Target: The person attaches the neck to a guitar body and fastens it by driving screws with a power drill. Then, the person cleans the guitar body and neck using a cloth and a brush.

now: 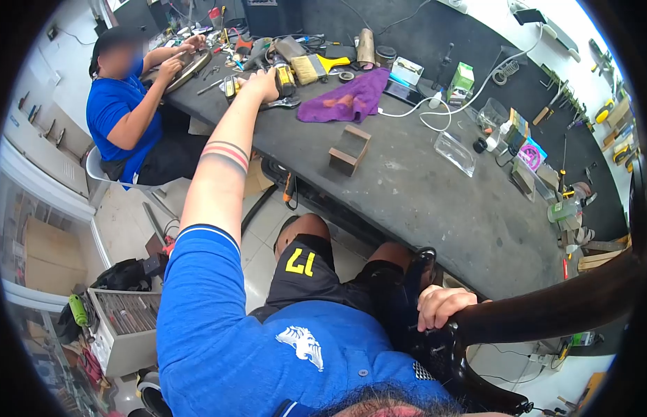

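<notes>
At the end of my outstretched arm, my left hand [261,86] is closed round the handle of a yellow-and-black power drill [285,78], among the tools on the dark workbench [407,174]. A wrench [282,103] lies just below it, and a wide brush [311,69] with a yellow handle is to the right. Close to my body, my right hand [443,306] has its fingers curled over the edge of a glossy dark object [539,306], which looks like an instrument with a long neck. The palm is hidden.
A purple cloth [348,99] and a brown block [350,149] lie on the bench, with a clear plastic tray [455,153] farther right. Boxes and bottles line the back. A person in blue [125,111] sits at the left end, both hands on a round object [189,72].
</notes>
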`<state>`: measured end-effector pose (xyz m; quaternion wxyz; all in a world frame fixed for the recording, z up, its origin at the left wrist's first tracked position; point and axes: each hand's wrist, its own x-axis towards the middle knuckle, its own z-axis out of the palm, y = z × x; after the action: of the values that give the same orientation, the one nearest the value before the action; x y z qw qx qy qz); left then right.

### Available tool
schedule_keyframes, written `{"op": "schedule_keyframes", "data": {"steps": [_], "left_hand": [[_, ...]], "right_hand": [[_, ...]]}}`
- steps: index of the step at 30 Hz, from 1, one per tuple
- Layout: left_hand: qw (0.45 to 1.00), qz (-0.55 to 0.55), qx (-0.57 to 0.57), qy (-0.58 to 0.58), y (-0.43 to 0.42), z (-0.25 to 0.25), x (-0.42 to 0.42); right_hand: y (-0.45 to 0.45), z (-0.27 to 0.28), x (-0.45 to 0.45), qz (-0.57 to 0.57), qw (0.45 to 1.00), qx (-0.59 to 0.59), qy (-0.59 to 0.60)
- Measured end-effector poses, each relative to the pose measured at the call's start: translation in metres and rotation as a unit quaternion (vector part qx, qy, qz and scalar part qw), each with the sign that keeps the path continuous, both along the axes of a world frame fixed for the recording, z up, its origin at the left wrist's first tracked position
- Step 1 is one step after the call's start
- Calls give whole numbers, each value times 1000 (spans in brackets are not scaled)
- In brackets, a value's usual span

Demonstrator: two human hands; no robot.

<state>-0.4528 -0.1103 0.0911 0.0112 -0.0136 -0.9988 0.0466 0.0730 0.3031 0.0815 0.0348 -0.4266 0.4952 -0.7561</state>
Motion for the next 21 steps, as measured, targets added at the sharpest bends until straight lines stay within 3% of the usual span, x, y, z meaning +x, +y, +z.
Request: {"op": "schedule_keyframes", "data": {"steps": [6, 8, 9, 10, 11, 12, 13, 14, 15, 16, 19, 21], "left_hand": [[979, -4, 188, 74, -31, -36, -46], [962, -69, 247, 94, -54, -43, -60], [952, -101, 255, 133, -67, -43, -60], [953, -126, 259, 94, -85, -38, -62], [931, -162, 295, 141, -92, -26, -43], [901, -157, 385, 125, -105, -18, -33], [868, -268, 368, 198, -135, -27, -50], [808, -152, 562, 94, -117, -5, 13], [755, -89, 647, 60, -121, 5, 39], [658, -78, 746, 67, -112, 16, 79], [504, -170, 845, -60, -143, 14, 151], [489, -225, 841, -55, -100, 26, 243]], "right_hand": [[2, 11, -12, 2, 999, 37, -14], [5, 14, -23, 20, 1000, 22, -7], [10, 18, -32, 47, 997, 62, 24], [15, 18, -36, 68, 992, 99, 45], [14, 12, -31, 45, 997, 63, 29], [10, 6, -29, 22, 999, 30, 20], [11, 2, -29, 14, 1000, 16, 8], [14, -1, -30, 10, 1000, 5, 3], [18, -3, -34, 18, 1000, -2, -7], [18, -5, -36, 31, 999, -13, -15], [24, -11, -42, 56, 998, -19, -28], [26, -25, -49, 73, 997, -21, -21]]}}
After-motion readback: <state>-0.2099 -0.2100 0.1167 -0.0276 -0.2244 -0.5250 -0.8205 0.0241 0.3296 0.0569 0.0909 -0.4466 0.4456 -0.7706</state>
